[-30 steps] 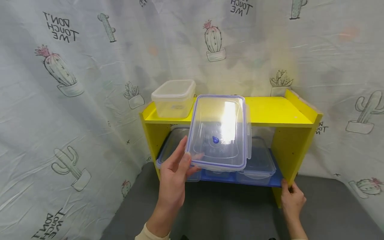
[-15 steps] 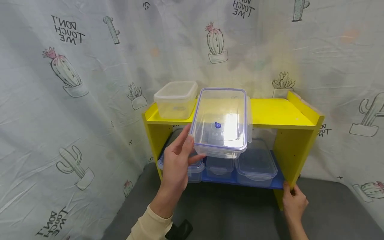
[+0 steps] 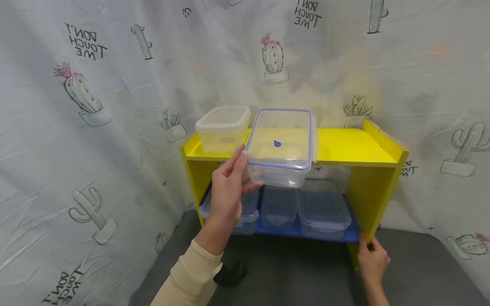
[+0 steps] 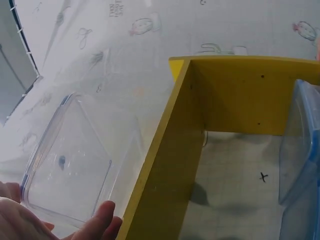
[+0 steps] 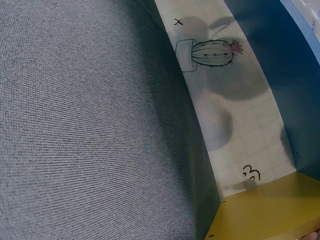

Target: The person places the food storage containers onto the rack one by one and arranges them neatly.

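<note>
My left hand (image 3: 226, 191) grips the left edge of a clear food container (image 3: 283, 148), thumb on the blue-rimmed lid and fingers underneath. The container is tilted towards me at the height of the yellow shelf's top board (image 3: 340, 142). In the left wrist view the see-through container (image 4: 65, 155) hangs beside the yellow board. My right hand (image 3: 373, 257) holds the lower end of the shelf's right side panel (image 3: 377, 195), thumb in front. In the right wrist view only a sliver of fingers shows at the bottom right corner.
A frosted lidded container (image 3: 223, 131) stands at the top board's left end. On the blue lower board (image 3: 285, 232) sit a blue-rimmed container (image 3: 249, 219), a narrower one (image 3: 278, 208) and a wide one (image 3: 325, 208). A cactus-print curtain (image 3: 126, 85) hangs behind the grey surface (image 3: 298, 272).
My left hand has raised the container from before the lower compartment to top-board level, and its lid now lies flatter. The right hand stays at the side panel.
</note>
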Demonstrator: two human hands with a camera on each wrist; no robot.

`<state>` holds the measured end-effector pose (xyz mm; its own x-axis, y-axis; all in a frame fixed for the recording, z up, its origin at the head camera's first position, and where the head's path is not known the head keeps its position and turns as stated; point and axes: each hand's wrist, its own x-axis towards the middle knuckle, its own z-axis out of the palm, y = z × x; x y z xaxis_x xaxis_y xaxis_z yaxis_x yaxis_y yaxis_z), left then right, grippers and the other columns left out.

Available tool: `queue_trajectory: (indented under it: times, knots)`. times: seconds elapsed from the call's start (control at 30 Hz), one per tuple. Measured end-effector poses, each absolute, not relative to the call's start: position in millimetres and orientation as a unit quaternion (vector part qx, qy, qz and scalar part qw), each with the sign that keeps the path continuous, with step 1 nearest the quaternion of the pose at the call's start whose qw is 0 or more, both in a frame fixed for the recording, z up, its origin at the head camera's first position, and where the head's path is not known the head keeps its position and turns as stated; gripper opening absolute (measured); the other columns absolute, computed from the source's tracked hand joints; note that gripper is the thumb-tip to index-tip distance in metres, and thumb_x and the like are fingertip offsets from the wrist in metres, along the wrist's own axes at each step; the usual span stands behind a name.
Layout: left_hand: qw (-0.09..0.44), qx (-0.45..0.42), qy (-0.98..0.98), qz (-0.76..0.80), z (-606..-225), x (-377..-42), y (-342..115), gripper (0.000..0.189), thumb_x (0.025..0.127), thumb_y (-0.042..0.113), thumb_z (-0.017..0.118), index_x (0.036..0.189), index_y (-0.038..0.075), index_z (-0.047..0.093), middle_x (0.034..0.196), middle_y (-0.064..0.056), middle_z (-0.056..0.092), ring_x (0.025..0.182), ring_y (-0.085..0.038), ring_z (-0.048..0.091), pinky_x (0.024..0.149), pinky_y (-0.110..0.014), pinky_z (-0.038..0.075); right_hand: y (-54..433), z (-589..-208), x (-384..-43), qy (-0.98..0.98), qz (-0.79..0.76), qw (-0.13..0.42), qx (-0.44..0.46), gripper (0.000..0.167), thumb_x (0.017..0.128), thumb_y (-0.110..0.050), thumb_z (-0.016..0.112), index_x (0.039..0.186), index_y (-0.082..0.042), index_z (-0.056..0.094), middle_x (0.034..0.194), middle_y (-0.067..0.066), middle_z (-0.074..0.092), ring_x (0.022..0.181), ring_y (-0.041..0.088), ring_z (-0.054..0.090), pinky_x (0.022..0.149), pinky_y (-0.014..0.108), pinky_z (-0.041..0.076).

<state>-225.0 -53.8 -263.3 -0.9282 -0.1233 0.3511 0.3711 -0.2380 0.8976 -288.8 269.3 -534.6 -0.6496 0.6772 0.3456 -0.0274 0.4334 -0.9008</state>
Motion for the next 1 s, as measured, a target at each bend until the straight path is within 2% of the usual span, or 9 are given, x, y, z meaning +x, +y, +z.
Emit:
queue_trajectory:
  times: [0.23,0.4,0.57,0.7,0.9,1.0]
  knots:
    - [0.134,-0.071,-0.577,-0.802,-248,-238,-54,0.043,0.095,0.04,0.06,0.134,0.023,0.057,0.118,-0.011,0.067,0.095,-0.031,0.072,0.067,-0.033,0.056,263,-540,-287,-0.767,0.486,0.361,-0.211,0.027,0.092,-0.033,0.062,0.086,-0.008,0.069,0.055,-0.039,0.034,0.055,-0.002,0.036,0.055,0.02,0.03]
    - [0.13,-0.056,-0.575,-0.806,-242,-245,-51,0.042,0.095,0.039,0.061,0.133,0.023,0.058,0.122,-0.008,0.065,0.089,-0.03,0.073,0.066,-0.035,0.056,262,-540,-286,-0.769,0.484,0.357,-0.215,0.028,0.092,-0.034,0.062,0.084,-0.007,0.068,0.054,-0.041,0.034,0.054,-0.004,0.035,0.056,0.019,0.03]
    - [0.129,-0.028,-0.571,-0.81,-238,-253,-47,0.047,0.093,0.041,0.063,0.136,0.023,0.056,0.13,-0.002,0.056,0.072,-0.024,0.073,0.066,-0.036,0.057,263,-540,-287,-0.768,0.481,0.368,-0.21,0.027,0.091,-0.032,0.064,0.083,-0.006,0.068,0.054,-0.044,0.033,0.054,-0.009,0.033,0.057,0.019,0.029]
    - [0.135,-0.009,-0.569,-0.811,-235,-257,-48,0.044,0.092,0.044,0.064,0.131,0.024,0.06,0.126,-0.003,0.06,0.061,-0.022,0.07,0.064,-0.035,0.057,262,-539,-287,-0.772,0.478,0.363,-0.208,0.027,0.091,-0.033,0.063,0.084,-0.007,0.068,0.054,-0.044,0.033,0.053,-0.008,0.034,0.056,0.019,0.029]
    - [0.136,-0.01,-0.588,-0.797,-232,-259,-47,0.039,0.092,0.045,0.063,0.125,0.025,0.064,0.118,-0.004,0.065,0.063,-0.021,0.071,0.063,-0.033,0.057,264,-536,-287,-0.765,0.489,0.364,-0.206,0.027,0.091,-0.032,0.063,0.085,-0.007,0.069,0.054,-0.041,0.035,0.052,-0.007,0.034,0.053,0.019,0.029]
    - [0.134,-0.008,-0.594,-0.793,-231,-258,-46,0.038,0.093,0.045,0.061,0.123,0.023,0.065,0.12,-0.004,0.064,0.064,-0.02,0.071,0.065,-0.033,0.057,265,-534,-288,-0.764,0.488,0.368,-0.205,0.027,0.091,-0.032,0.063,0.086,-0.006,0.069,0.054,-0.042,0.035,0.052,-0.007,0.034,0.053,0.019,0.029]
